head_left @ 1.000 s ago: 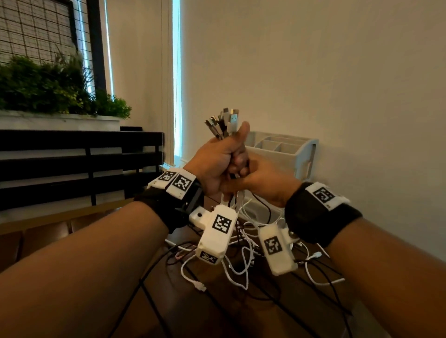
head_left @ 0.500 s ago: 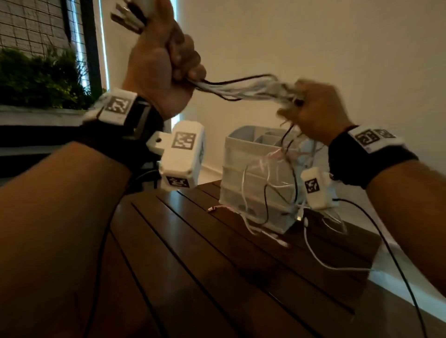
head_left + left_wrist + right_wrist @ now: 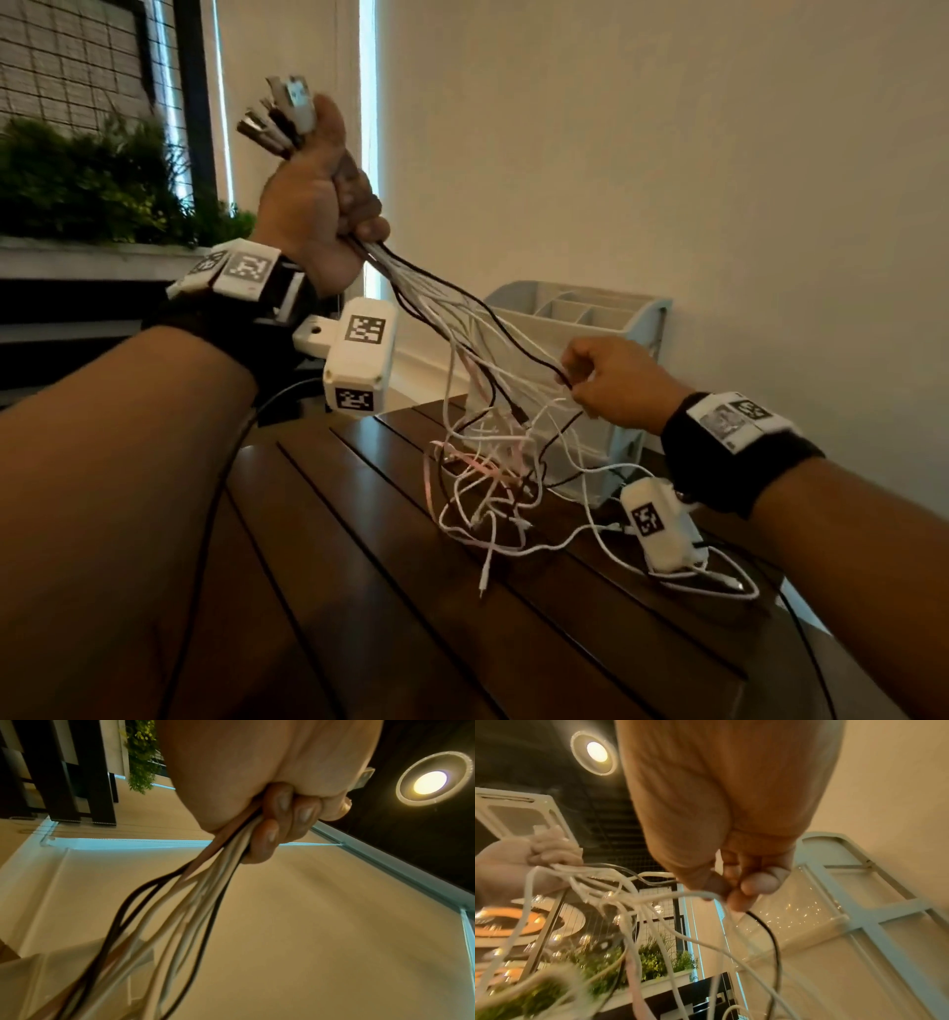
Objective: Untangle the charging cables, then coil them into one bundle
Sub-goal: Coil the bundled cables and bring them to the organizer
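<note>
- The charging cables [image 3: 452, 318] run as a bundle slanting down from upper left to lower right, plug ends [image 3: 280, 115] pointing up, loose ends tangled on the wooden table [image 3: 359, 591] before the white organizer [image 3: 642, 313]
- The left hand [image 3: 313, 205] fists the bundle
- The right hand [image 3: 611, 385] pinches a black strand
- Half a second ago the bundle lay nearly level; the left hand has dropped slightly, the right much lower

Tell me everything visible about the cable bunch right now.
The cable bunch is thin white, black and pinkish cords. The left hand grips them in a raised fist, with metal USB plugs fanning out above it. They slope down to the right hand, which pinches a few strands. Below, loose ends hang tangled onto the wooden table.
</note>
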Tool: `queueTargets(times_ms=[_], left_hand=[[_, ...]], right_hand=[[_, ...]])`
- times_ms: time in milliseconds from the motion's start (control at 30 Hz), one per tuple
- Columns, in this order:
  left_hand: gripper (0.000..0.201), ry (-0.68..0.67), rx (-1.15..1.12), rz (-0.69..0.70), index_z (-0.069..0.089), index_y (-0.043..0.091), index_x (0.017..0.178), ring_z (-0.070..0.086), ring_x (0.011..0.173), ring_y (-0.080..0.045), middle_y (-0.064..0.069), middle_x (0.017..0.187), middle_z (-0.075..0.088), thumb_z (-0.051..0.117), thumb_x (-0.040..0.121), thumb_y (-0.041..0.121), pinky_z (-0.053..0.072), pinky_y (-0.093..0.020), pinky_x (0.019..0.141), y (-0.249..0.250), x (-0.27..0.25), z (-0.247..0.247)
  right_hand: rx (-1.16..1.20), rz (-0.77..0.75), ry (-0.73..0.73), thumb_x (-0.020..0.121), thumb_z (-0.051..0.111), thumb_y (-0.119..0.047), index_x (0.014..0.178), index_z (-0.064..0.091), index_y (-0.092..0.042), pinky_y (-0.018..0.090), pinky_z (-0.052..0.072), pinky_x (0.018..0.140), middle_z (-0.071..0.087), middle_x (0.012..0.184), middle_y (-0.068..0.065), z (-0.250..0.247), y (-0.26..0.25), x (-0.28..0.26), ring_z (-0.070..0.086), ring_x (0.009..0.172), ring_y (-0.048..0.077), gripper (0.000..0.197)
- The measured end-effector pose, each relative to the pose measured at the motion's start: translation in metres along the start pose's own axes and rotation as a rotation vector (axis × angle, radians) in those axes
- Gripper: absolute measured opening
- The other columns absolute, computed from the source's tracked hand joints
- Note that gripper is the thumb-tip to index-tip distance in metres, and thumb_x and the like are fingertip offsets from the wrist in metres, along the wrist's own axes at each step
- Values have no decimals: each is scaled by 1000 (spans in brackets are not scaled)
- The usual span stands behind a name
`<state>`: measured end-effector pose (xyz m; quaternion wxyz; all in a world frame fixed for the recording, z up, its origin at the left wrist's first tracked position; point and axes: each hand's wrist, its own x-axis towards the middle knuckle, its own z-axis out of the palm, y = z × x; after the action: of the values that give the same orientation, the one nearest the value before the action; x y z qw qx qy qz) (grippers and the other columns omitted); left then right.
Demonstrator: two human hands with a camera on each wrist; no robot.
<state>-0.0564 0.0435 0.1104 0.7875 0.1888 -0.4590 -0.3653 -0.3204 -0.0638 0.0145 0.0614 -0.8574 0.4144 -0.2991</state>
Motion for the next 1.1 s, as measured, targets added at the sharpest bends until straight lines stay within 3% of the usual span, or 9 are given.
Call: queueTargets(times_ms=[133, 200, 300, 400, 500, 700, 867, 1000, 1100], left_hand=[[59, 21, -33, 30, 29, 18, 53, 18, 40, -10, 5, 45, 24, 48, 95, 54, 23, -23, 44, 5, 2, -1], [58, 28, -53, 36, 28, 18, 54, 17, 41, -10, 4, 45, 24, 48, 95, 54, 23, -23, 44, 5, 3, 6], [56, -4, -44, 33, 28, 18, 56, 18, 42, -11, 4, 46, 23, 48, 95, 54, 24, -24, 44, 1, 4, 22], [55, -39, -39, 37, 29, 18, 57, 18, 42, -11, 4, 47, 24, 46, 96, 53, 25, -24, 44, 1, 5, 37], [56, -53, -4, 50, 28, 18, 56, 18, 43, -11, 3, 47, 24, 46, 95, 53, 25, -25, 45, 7, 7, 40], [55, 70, 74, 82, 33, 19, 55, 22, 42, -11, 4, 49, 26, 50, 93, 55, 27, -24, 45, 19, 17, 10], [57, 105, 53, 61, 32, 19, 54, 21, 42, -11, 3, 49, 25, 52, 92, 56, 26, -24, 45, 14, 22, 0], [57, 112, 67, 63, 30, 19, 54, 19, 43, -12, 2, 50, 22, 51, 92, 55, 23, -24, 47, 8, 25, 3], [56, 138, 56, 71, 35, 19, 53, 21, 42, -11, 3, 49, 25, 52, 92, 55, 24, -24, 47, 10, 26, 1]], right_hand=[[215, 162, 177, 79, 65, -5, 81, 57, -14, 31, 55, 57, 67, 82, 12, -7, 0, -1, 67, 57, 20, 13], [327, 69, 228, 81, 73, -18, 82, 59, -12, 29, 55, 59, 68, 81, 9, -11, -24, -11, 65, 59, 15, 14], [351, -218, -55, 74, 79, -35, 101, 59, -21, 19, 53, 70, 64, 99, -6, -3, -74, -29, 63, 85, 4, 36], [52, -326, -399, 73, 76, -47, 123, 51, -33, 22, 44, 86, 53, 124, -13, 28, -89, -37, 49, 109, 1, 57], [-555, -455, -426, 86, 60, -46, 114, 61, -22, 35, 43, 92, 58, 116, 1, 53, -74, -33, 48, 113, 17, 37], [-75, -105, -581, 88, 66, -32, 106, 65, -28, 27, 43, 86, 63, 103, -13, 32, -31, -28, 56, 96, 6, 19], [12, 17, -609, 93, 60, -27, 98, 63, -20, 34, 51, 84, 66, 98, 0, 31, -8, -32, 61, 90, 14, 10], [44, 134, -486, 100, 44, -36, 88, 65, -16, 31, 48, 74, 64, 82, 1, 26, -8, -30, 57, 75, 14, 32], [-17, 266, -576, 95, 56, -30, 87, 68, -15, 32, 52, 73, 65, 84, 1, 24, 2, -28, 60, 76, 14, 20]])
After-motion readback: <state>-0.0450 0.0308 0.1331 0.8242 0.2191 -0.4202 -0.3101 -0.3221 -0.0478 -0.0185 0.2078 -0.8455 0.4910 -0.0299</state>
